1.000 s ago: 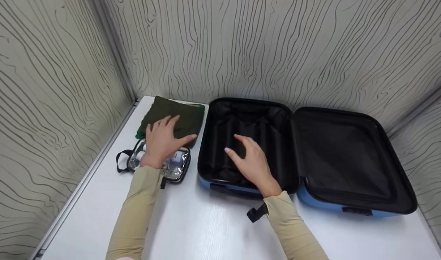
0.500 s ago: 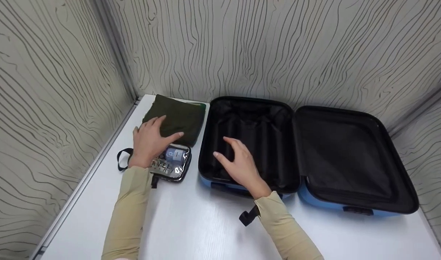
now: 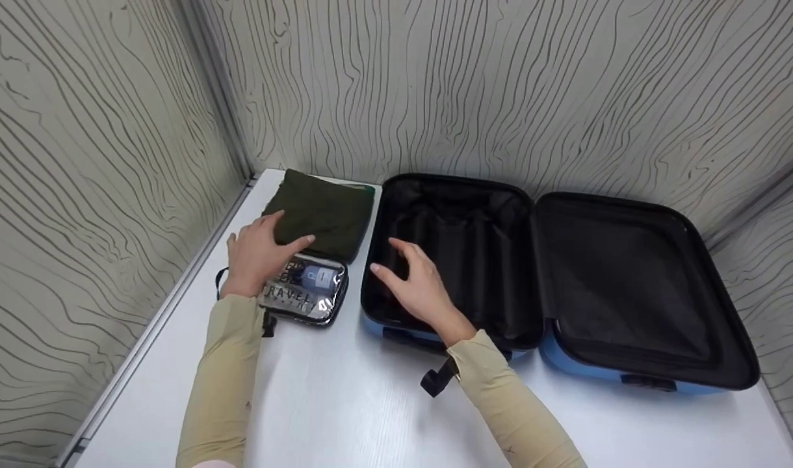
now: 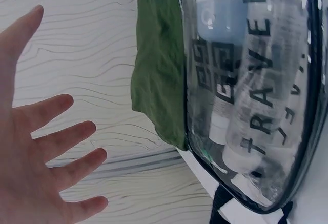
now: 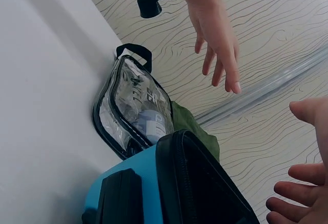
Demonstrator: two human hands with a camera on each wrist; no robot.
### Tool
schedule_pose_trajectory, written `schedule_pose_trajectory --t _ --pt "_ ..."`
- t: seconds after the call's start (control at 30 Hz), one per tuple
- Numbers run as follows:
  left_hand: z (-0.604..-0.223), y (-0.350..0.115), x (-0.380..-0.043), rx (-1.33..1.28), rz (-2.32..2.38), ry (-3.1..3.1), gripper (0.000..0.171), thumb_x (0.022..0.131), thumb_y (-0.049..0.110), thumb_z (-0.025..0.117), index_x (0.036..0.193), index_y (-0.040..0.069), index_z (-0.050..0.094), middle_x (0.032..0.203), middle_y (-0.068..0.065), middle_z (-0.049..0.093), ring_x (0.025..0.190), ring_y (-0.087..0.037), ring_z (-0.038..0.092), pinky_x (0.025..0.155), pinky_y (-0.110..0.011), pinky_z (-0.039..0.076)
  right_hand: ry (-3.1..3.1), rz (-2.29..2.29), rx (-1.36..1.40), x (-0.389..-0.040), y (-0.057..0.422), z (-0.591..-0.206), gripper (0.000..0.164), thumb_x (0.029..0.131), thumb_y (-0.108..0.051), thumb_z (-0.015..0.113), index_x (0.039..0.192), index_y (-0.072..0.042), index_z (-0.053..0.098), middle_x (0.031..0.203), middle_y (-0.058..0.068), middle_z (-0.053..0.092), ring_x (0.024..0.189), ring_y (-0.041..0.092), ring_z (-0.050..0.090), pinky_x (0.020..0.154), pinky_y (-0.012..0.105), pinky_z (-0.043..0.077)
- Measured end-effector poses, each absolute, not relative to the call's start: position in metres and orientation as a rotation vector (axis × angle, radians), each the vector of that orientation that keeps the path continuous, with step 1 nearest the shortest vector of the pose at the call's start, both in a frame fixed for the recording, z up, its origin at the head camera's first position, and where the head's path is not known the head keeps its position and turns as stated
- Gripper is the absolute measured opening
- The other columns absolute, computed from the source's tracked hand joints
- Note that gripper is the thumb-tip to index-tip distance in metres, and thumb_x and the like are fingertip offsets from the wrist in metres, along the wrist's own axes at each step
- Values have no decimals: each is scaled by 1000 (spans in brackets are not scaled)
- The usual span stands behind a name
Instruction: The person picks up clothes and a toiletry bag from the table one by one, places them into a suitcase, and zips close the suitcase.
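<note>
The left hand (image 3: pixel 257 257) and right hand (image 3: pixel 419 286) are empty, fingers parted. The pouch (image 3: pixel 312 292) lies on the surface (image 3: pixel 344 403) beside the suitcase (image 3: pixel 591 279), just in front of the cloth (image 3: pixel 325 214). Expect it to be light, flexible and slick; grip its opposite sides

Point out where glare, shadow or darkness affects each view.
Head: glare whitens the lower right of the pouch, the table shines in the foreground, and the inside of the case is nearly black. Left wrist: reflections streak the pouch, though TRAVEL is readable. Right wrist: soft shadows cross the table, and the case's inside is very dark.
</note>
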State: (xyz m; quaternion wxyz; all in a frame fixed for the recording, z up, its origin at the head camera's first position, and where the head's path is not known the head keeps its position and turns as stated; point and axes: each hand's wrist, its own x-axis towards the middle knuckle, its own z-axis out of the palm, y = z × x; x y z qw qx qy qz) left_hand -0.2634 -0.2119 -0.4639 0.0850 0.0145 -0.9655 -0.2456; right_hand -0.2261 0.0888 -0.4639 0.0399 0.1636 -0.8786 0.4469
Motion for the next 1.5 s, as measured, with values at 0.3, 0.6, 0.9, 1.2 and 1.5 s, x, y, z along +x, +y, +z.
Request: schedule_pose_trajectory --t 0.3,0.6,0.9,1.2,1.5 --pt "-470 -227 -263 94 -737 -2909 95 90 73 57 154 5 42 150 -27 45 137 -50 38 109 -73 15 -2690 1558 448 -231 81 -460 64 99 -40 67 150 -5 49 147 9 51 132 26 49 108 40 40" --pt "-476 -237 -262 123 -709 -2945 91 93 67 58 153 1 44 147 -29 48 134 -50 41 109 -72 18 -2675 1629 469 -233 68 -456 64 98 -34 68 149 -1 47 147 14 50 133 30 48 110 40 39" --pt "-490 -241 -257 134 -757 -2963 87 95 61 61 149 -5 45 140 -34 51 124 -51 51 99 -62 42 -2739 1586 471 -237 58 -454 67 98 -38 67 150 -1 47 148 14 50 133 29 49 109 40 40" --pt "-508 -242 -255 220 -964 -2985 91 96 53 65 154 -10 32 149 -36 40 136 -51 39 109 -60 34 -2810 1582 481 -231 47 -458 64 100 -39 63 151 -3 46 148 13 49 132 31 49 108 42 40" --pt "-521 -244 -257 273 -937 -3003 69 104 35 56 146 -16 38 137 -38 49 127 -51 49 102 -59 41 -2847 1671 464 -221 28 -464 67 102 -36 60 156 -3 36 156 16 40 140 31 43 111 42 37"
